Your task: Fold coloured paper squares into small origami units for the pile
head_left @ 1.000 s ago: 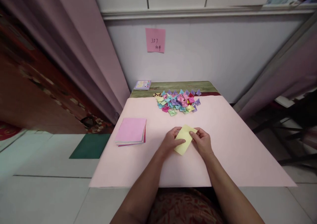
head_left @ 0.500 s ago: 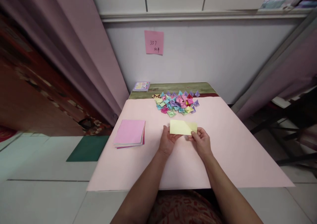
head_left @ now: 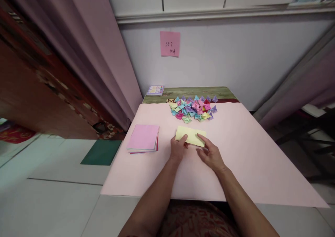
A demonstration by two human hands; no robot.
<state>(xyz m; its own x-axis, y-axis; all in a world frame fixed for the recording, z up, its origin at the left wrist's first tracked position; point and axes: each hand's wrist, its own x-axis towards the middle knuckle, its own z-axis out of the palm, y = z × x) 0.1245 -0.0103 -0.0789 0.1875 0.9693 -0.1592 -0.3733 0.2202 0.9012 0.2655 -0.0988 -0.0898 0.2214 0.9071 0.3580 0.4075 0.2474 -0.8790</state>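
A pale yellow sheet of paper [head_left: 193,135], folded into a long rectangle, tilts slightly down to the right over the middle of the table. My left hand [head_left: 178,149] pinches its left end, thumb on top and fingers underneath. My right hand [head_left: 212,156] rests its forefinger on the right part of the paper, while its thumb is spread apart below the paper's lower edge. Behind the sheet lies a heap of small folded paper pieces [head_left: 193,108] in many colours. To the left is a stack of square paper [head_left: 143,137], pink on top.
A pink cover [head_left: 248,167] lies over most of the table. At the back left corner sits a small pile of printed packets [head_left: 155,90]. A pink note [head_left: 170,43] is stuck on the wall, and curtains hang at both sides. A green mat [head_left: 101,152] lies on the floor.
My left thumb has moved on top of the paper. My right hand has loosened its pinch and now lays a forefinger on it. The paper has tilted; the whole view has shifted slightly.
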